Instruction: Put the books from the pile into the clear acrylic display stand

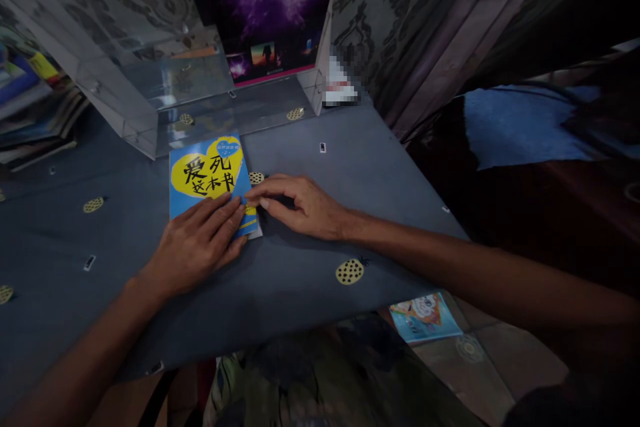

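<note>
A small blue book [177, 207] lies on the cloth-covered table, with a yellow heart and black Chinese characters on its cover. A pale edge shows under its lower right corner. Lying flat over the lower part of the cover is my left hand [200, 243], its fingers stretched out and pointing to the upper right. My right hand [305, 207] comes in from the right, and its fingertips touch the book's right edge. Its fingers are extended, with a gap between them and the thumb.
A clear acrylic stand [145, 127] is behind the book, with a purple picture panel [275, 7] in it. Stacked books [45, 113] are at the left. A light blue booklet [425, 318] lies below the table's front edge. A patterned curtain [373, 7] hangs behind.
</note>
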Demonstrator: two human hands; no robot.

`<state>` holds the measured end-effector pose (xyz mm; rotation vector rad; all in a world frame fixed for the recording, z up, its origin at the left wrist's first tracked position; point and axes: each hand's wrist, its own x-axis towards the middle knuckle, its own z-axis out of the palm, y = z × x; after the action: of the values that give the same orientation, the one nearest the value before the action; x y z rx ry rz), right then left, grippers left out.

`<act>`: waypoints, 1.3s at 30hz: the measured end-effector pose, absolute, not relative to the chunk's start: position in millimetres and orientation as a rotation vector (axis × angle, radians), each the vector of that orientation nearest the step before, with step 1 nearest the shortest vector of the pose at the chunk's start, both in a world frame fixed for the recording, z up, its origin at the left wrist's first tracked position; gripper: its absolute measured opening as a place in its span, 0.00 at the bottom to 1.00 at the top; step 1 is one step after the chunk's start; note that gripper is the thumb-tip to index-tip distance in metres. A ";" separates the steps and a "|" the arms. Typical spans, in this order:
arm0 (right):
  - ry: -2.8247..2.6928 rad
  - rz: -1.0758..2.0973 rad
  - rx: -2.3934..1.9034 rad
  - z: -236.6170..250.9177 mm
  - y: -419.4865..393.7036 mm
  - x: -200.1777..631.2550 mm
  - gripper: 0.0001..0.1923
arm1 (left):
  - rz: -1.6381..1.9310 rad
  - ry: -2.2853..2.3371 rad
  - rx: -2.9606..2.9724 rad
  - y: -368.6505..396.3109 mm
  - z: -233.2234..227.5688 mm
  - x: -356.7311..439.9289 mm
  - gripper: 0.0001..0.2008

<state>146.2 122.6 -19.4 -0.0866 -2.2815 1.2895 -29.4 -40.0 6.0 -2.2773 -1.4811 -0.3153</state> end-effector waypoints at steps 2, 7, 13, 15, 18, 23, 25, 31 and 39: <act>-2.278 1.282 -0.091 -18.7 121.9 146.5 0.12 | -0.326 -1.503 -2.288 -40.1 5.8 -29.5 0.18; -2.255 1.279 -0.062 -15.1 119.3 147.7 0.12 | -0.307 -1.467 -2.273 -39.6 7.2 -28.0 0.15; -2.267 1.207 0.039 -9.8 112.6 151.5 0.12 | -0.299 -1.468 -2.266 -39.4 8.7 -26.8 0.14; -2.301 1.105 0.105 -11.0 110.2 153.5 0.12 | -0.303 -1.482 -2.266 -39.5 9.3 -27.5 0.13; -2.349 0.881 0.246 -14.6 107.9 157.3 0.12 | -0.300 -1.482 -2.301 -39.5 11.1 -28.8 0.13; -2.391 0.593 0.348 -14.8 106.5 163.4 0.11 | -0.307 -1.562 -2.316 -39.7 13.4 -31.3 0.14; -2.412 0.542 0.363 -13.0 105.9 164.5 0.11 | -0.305 -1.631 -2.332 -38.5 13.3 -32.7 0.15; -2.462 0.550 0.363 -12.3 104.1 164.8 0.10 | -0.287 -1.765 -2.326 -19.5 10.2 -40.5 0.19; -2.524 0.606 0.368 -12.8 104.6 165.4 0.09 | -0.217 -1.887 -2.231 33.9 6.0 -69.0 0.22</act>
<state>165.4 104.6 -12.8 0.3675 -2.5236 0.6058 -69.0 33.9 6.0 -2.2311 -1.8865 -0.2169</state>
